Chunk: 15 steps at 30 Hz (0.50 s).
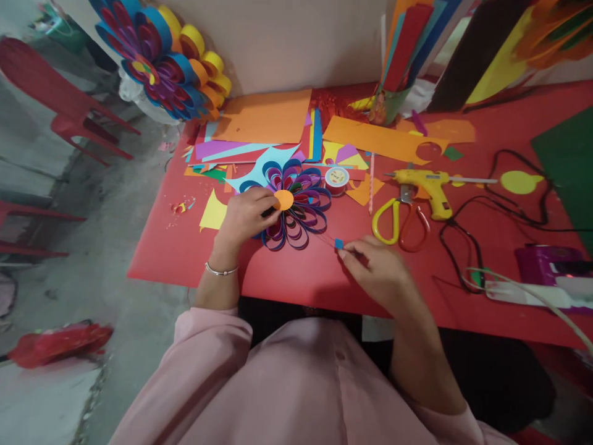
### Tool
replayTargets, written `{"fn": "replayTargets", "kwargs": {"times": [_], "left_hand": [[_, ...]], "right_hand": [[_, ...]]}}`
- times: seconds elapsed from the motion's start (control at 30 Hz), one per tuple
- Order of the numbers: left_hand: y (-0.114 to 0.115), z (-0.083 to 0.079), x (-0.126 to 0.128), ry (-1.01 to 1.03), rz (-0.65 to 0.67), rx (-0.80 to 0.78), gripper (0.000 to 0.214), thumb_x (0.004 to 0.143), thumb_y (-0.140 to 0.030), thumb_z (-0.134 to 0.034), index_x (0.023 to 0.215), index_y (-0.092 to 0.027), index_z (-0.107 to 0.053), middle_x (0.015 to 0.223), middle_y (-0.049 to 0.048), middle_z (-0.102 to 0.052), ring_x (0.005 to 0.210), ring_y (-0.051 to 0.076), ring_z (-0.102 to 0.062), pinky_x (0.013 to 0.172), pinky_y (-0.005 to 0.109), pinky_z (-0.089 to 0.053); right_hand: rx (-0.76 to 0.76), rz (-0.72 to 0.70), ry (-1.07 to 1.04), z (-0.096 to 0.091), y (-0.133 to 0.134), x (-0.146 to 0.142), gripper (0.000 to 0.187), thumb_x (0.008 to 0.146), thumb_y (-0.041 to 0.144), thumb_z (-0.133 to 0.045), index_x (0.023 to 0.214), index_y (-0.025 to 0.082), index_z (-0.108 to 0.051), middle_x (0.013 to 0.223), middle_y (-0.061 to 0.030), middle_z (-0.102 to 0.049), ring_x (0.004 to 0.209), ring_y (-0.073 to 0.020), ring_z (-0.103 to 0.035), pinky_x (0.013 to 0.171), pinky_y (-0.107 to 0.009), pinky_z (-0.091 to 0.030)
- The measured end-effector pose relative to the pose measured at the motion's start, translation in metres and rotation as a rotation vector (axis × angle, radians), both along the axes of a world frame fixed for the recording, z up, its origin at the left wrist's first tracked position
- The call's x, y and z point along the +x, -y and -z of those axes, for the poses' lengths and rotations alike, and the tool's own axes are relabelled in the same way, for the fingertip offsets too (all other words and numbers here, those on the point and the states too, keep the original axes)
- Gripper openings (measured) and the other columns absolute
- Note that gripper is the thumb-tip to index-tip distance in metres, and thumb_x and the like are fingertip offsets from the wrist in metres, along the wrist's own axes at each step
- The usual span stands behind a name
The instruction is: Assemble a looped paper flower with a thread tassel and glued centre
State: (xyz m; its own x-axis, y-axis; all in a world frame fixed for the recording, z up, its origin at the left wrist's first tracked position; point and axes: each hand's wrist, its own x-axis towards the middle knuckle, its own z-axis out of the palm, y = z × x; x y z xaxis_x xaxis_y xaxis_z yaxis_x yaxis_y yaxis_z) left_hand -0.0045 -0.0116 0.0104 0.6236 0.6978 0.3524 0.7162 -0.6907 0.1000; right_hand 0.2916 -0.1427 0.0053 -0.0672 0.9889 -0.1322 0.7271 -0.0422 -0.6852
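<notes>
A flower of looped paper strips (303, 213), dark blue outside with purple and pink loops within, lies on the red table. My left hand (250, 213), wearing a bracelet at the wrist, reaches over its left side. Its fingers pinch the edge of an orange paper circle (283, 199) at the flower's middle. Whether the circle touches the loops beneath, I cannot tell. Right of the flower, my right hand (373, 266) holds a small blue piece of paper (339, 244) between thumb and fingertips. Faint thin strands run from that piece toward the flower.
Yellow-and-red-handled scissors (388, 221) and a yellow glue gun (435, 188) with a black cord lie to the right. A small round tub (336, 178) and a pink pencil (371, 185) sit behind. Orange paper sheets (266, 117) and scraps cover the back. A power strip (528, 293) lies at right.
</notes>
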Motion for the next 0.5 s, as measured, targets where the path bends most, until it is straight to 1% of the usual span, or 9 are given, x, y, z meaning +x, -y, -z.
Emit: {"fn": "replayTargets", "kwargs": {"times": [0.07, 0.1, 0.2, 0.27, 0.37, 0.5], "left_hand": [[0.0, 0.0, 0.0, 0.01, -0.002, -0.015, 0.014, 0.094, -0.023, -0.062, 0.098, -0.02, -0.075, 0.104, 0.0068, -0.079, 0.098, 0.023, -0.072, 0.075, 0.034, -0.056], [0.0, 0.0, -0.001, 0.014, -0.005, -0.023, 0.014, 0.093, -0.023, -0.063, 0.099, -0.02, -0.075, 0.105, 0.0067, -0.079, 0.098, 0.023, -0.072, 0.076, 0.034, -0.056], [0.001, -0.001, -0.001, 0.016, -0.018, -0.045, 0.015, 0.092, -0.023, -0.063, 0.099, -0.02, -0.076, 0.106, 0.007, -0.078, 0.098, 0.023, -0.072, 0.077, 0.035, -0.056], [0.001, -0.001, -0.001, 0.015, -0.023, -0.059, 0.015, 0.092, -0.024, -0.063, 0.098, -0.021, -0.076, 0.107, 0.0072, -0.078, 0.099, 0.024, -0.071, 0.077, 0.036, -0.056], [0.001, -0.001, -0.001, 0.018, -0.021, -0.068, 0.016, 0.093, -0.026, -0.062, 0.097, -0.02, -0.076, 0.106, 0.0074, -0.078, 0.1, 0.024, -0.072, 0.078, 0.036, -0.056], [0.001, -0.002, 0.0, 0.023, -0.021, -0.073, 0.017, 0.093, -0.027, -0.061, 0.098, -0.02, -0.076, 0.107, 0.0075, -0.078, 0.099, 0.024, -0.072, 0.078, 0.037, -0.056]], "right_hand": [[0.024, 0.007, -0.046, 0.003, 0.002, 0.002, 0.023, 0.098, 0.038, -0.056, 0.091, 0.024, -0.073, 0.104, -0.0044, -0.074, 0.087, -0.0183, -0.066, 0.071, -0.03, -0.041], [0.013, 0.001, -0.062, 0.005, 0.003, 0.003, 0.024, 0.098, 0.038, -0.055, 0.089, 0.024, -0.072, 0.102, -0.0041, -0.075, 0.087, -0.0181, -0.066, 0.072, -0.03, -0.042], [-0.07, -0.015, -0.086, 0.005, 0.005, 0.005, 0.034, 0.1, 0.043, -0.052, 0.078, 0.024, -0.068, 0.082, -0.0014, -0.072, 0.075, -0.0169, -0.063, 0.067, -0.03, -0.04], [-0.145, -0.015, -0.113, 0.005, 0.007, 0.006, 0.039, 0.102, 0.046, -0.049, 0.074, 0.024, -0.065, 0.073, 0.0005, -0.07, 0.068, -0.0159, -0.061, 0.064, -0.029, -0.038], [-0.21, -0.054, -0.141, 0.006, 0.009, 0.004, 0.041, 0.102, 0.045, -0.046, 0.072, 0.024, -0.063, 0.068, 0.0018, -0.068, 0.065, -0.0151, -0.06, 0.062, -0.029, -0.035], [-0.208, -0.097, -0.037, 0.008, 0.013, 0.0, 0.041, 0.101, 0.048, -0.048, 0.069, 0.024, -0.058, 0.067, 0.0021, -0.063, 0.061, -0.0143, -0.051, 0.059, -0.029, -0.029]]}}
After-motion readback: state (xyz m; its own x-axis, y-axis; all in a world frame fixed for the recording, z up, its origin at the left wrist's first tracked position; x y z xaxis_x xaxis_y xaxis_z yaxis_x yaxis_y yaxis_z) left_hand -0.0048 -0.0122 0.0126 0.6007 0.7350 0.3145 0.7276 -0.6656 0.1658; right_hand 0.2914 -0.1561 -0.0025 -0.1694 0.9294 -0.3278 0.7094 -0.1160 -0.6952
